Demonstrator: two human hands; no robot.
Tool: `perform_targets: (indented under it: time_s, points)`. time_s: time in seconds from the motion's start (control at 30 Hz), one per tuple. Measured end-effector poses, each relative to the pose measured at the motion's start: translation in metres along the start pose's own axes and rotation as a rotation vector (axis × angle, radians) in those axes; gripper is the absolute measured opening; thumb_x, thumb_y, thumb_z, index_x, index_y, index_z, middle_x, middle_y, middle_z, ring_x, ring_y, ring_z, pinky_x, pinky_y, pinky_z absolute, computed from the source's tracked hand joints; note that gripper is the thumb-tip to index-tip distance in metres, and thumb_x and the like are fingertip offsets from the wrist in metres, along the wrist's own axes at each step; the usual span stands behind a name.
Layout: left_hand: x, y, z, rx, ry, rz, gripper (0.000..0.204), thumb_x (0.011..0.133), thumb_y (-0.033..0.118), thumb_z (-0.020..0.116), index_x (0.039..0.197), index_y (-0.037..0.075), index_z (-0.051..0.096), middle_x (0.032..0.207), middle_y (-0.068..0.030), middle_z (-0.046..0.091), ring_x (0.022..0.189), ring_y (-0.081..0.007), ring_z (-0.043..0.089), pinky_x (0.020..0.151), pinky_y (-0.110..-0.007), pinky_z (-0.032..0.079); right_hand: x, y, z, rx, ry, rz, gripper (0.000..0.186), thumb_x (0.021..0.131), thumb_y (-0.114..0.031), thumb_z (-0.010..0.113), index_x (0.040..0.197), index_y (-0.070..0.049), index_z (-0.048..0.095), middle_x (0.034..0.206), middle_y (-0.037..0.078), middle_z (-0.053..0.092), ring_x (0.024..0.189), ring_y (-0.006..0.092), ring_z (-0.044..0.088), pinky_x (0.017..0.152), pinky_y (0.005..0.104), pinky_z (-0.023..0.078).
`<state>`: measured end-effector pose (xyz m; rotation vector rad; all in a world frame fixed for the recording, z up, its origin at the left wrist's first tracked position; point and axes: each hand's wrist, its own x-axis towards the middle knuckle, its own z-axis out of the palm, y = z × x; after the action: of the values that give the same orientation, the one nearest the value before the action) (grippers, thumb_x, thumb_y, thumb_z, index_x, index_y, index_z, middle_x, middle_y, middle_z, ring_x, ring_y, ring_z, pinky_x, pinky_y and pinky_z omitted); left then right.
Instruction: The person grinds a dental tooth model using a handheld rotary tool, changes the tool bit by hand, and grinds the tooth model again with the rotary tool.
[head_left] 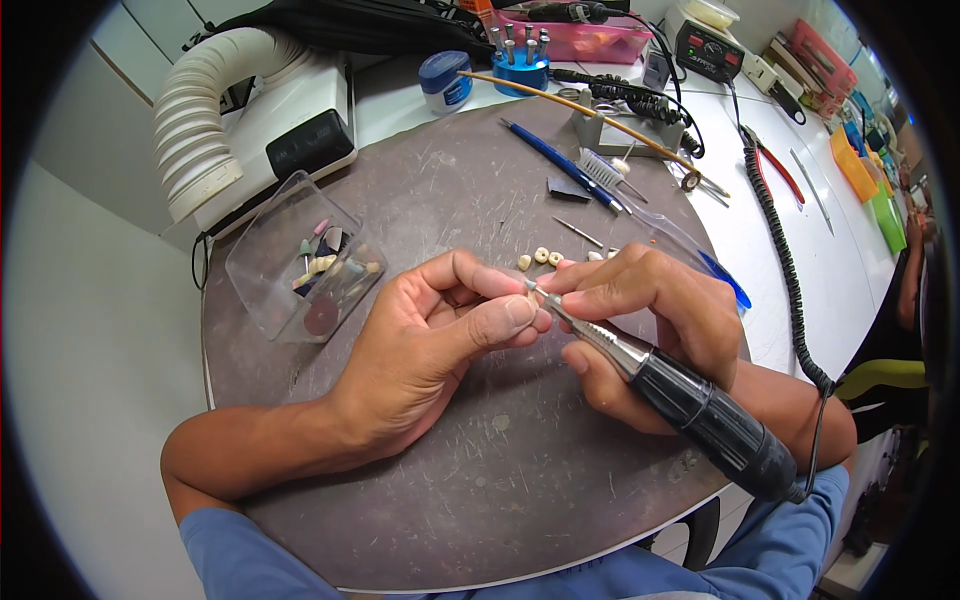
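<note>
We pinch what looks like a tiny pale piece [532, 297], mostly hidden, in our left hand [425, 320]; our right hand [668, 300] grasps a black-and-silver cylindrical handpiece [705, 410]. A slip could nick skin or fling the piece toward far-side ivory tooth-shaped crowns [541, 255]. Curve-edged brown tabletop [480, 500] gives room near; a clear plastic box [258, 285] bounds left.
</note>
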<state>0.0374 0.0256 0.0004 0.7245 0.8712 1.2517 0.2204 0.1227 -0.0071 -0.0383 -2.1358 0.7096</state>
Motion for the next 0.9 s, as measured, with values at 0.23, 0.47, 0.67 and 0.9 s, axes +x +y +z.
perform_targets:
  time_s: [0.23,0.47,0.67,0.9]
  points:
    - [0.0012,-0.0004,0.0001,0.009,0.021,-0.001,0.013,0.087,0.008,0.064,0.094,0.006,0.054,0.104,-0.0056,0.058,0.092,-0.0111,0.061,0.085,-0.024,0.049,-0.0015,-0.0017,-0.0008,0.026,0.003,0.047,0.027,0.069,-0.004,0.07,0.093,0.004,0.059,0.082,0.017,0.065,0.085,0.0319,0.068,0.081,0.0421,0.055]
    - [0.0008,0.0,0.0001,-0.036,0.028,-0.002,0.012,0.087,0.007,0.064,0.093,0.007,0.053,0.106,-0.0045,0.058,0.093,-0.0108,0.061,0.085,-0.024,0.049,-0.0003,-0.0025,-0.0005,0.0,0.009,0.033,0.027,0.069,-0.003,0.07,0.093,0.005,0.059,0.082,0.017,0.064,0.086,0.032,0.068,0.081,0.0418,0.055]
    - [0.0003,-0.0008,-0.0017,-0.044,0.009,-0.001,0.012,0.088,0.008,0.064,0.093,0.008,0.053,0.107,-0.0042,0.058,0.092,-0.0095,0.059,0.085,-0.023,0.049,0.0018,-0.0056,0.0024,-0.021,0.049,0.056,0.025,0.064,0.002,0.072,0.086,0.0,0.059,0.083,0.015,0.066,0.082,0.0276,0.069,0.079,0.037,0.056]
    - [0.0013,0.0009,0.0007,-0.03,0.025,-0.016,0.011,0.088,0.008,0.064,0.092,0.008,0.054,0.105,-0.0043,0.059,0.09,-0.0086,0.059,0.083,-0.021,0.048,0.0025,-0.0054,0.0016,-0.027,0.037,0.013,0.025,0.065,0.003,0.072,0.087,0.001,0.059,0.083,0.015,0.067,0.081,0.0276,0.069,0.079,0.0367,0.056]
